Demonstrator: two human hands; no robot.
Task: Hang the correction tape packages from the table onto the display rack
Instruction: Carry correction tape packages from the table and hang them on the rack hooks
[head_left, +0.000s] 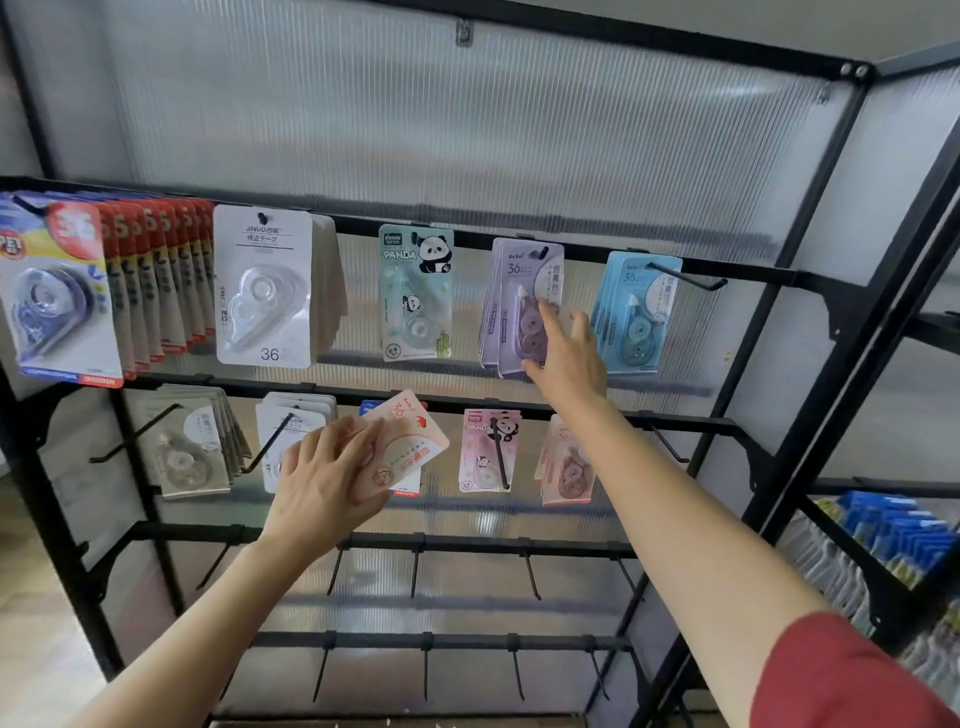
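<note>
Well, spread fingers (551, 318) of the right hand (569, 358) rest on hung lilac carded correction tape packs (511, 291). The left hand (322, 478) grips a peach-pink carded correction tape package (410, 441), not yet hung. Around both, the black metal display rack (844, 306) looks largely stocked, so little seems left.

One display rack (467, 543) carries ten hanging clusters of correction tape packages (262, 286), five on the top rail (358, 224) and five on the second rail (691, 422), plus one loose peach package (410, 441) and two hands, left hand (322, 478) and right hand (566, 358).
</note>
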